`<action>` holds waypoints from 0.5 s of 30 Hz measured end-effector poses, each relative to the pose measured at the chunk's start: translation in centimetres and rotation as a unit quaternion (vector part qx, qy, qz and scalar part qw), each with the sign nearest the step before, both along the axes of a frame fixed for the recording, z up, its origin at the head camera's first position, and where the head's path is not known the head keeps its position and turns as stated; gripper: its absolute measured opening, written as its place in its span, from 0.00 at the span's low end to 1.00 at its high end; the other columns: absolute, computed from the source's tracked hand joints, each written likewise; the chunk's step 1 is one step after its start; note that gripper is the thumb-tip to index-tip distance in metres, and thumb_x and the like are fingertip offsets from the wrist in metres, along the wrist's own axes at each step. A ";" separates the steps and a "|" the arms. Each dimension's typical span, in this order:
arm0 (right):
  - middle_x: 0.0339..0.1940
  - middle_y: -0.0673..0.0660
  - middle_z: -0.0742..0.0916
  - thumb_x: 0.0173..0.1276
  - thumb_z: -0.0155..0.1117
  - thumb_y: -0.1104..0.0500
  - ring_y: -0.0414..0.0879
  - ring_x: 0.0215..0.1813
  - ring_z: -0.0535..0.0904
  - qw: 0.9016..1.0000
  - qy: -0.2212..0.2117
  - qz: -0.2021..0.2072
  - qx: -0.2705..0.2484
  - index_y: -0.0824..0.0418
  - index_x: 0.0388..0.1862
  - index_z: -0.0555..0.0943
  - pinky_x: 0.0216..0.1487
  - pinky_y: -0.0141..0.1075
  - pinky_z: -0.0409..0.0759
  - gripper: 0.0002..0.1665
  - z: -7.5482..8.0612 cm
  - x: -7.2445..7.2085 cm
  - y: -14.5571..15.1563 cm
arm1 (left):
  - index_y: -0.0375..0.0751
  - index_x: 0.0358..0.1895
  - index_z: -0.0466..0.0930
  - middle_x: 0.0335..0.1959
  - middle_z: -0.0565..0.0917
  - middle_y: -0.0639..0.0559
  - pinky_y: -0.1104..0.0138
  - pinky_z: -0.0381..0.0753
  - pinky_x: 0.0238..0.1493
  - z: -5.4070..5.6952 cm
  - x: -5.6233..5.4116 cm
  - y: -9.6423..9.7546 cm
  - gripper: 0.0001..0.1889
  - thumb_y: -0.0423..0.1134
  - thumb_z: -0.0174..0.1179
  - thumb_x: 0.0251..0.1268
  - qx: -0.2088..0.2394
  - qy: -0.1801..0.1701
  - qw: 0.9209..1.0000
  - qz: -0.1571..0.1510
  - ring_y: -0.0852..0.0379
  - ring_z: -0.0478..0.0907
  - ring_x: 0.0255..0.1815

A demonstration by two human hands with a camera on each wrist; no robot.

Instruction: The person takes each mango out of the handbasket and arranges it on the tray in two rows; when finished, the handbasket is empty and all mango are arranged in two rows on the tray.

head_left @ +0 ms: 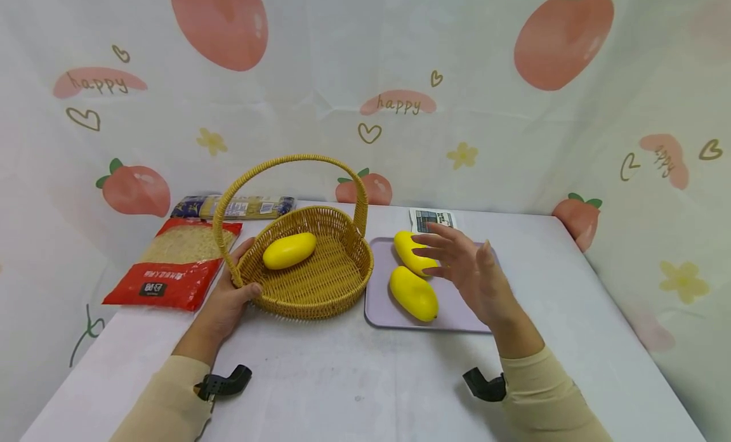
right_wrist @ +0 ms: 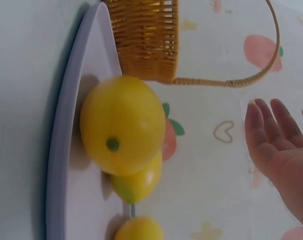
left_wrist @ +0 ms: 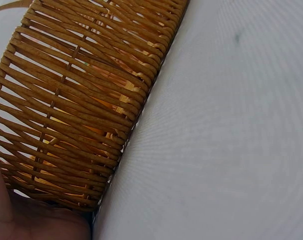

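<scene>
My left hand (head_left: 224, 302) grips the left side of a round wicker basket (head_left: 320, 274) with a tall arched handle, thumb over the rim. In the left wrist view, woven basket side (left_wrist: 66, 100) fills much of the picture. One yellow mango (head_left: 289, 250) lies inside the basket. To its right, two mangoes show on a pale purple tray (head_left: 457, 315): a front mango (head_left: 414, 294) and one behind it (head_left: 408, 248). Above the tray my right hand (head_left: 476, 274) is raised, fingers extended and holding nothing. The right wrist view shows a third mango (right_wrist: 140, 231) on the tray.
A red bag of grain-like food (head_left: 177, 264) lies left of the basket, with a blue and yellow packet (head_left: 251, 207) behind. Beyond the tray sits a small printed packet (head_left: 425, 219). A fruit-patterned cloth (head_left: 320, 68) hangs at the back of the white table (head_left: 342, 378).
</scene>
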State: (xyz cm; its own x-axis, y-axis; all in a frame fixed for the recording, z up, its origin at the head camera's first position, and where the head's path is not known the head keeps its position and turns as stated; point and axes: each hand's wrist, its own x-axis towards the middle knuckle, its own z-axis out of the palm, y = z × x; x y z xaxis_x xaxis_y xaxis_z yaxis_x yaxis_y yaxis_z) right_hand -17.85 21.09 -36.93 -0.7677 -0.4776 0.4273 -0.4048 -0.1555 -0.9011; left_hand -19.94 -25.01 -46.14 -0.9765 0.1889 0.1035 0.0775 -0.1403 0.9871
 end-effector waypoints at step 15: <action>0.79 0.71 0.72 0.81 0.33 0.20 0.79 0.77 0.64 0.996 -0.040 0.077 -0.032 0.59 0.88 0.60 0.68 0.64 0.74 0.56 -0.5 -0.9 -6.3 | 0.59 0.91 0.47 0.89 0.51 0.45 0.69 0.63 0.78 0.0 0.0 0.0 0.43 0.32 0.58 0.84 0.003 0.002 1.000 -0.004 0.45 0.51 0.86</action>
State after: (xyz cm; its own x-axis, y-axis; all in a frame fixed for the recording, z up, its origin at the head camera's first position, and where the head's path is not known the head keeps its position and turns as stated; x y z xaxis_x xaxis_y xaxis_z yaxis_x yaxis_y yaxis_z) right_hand -18.72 14.78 -37.46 -0.7201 -0.5657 0.4018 -0.3001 -0.2683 -0.9154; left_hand -19.92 -24.97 -46.15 -0.9745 0.1969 0.1078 0.0793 -0.1473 0.9859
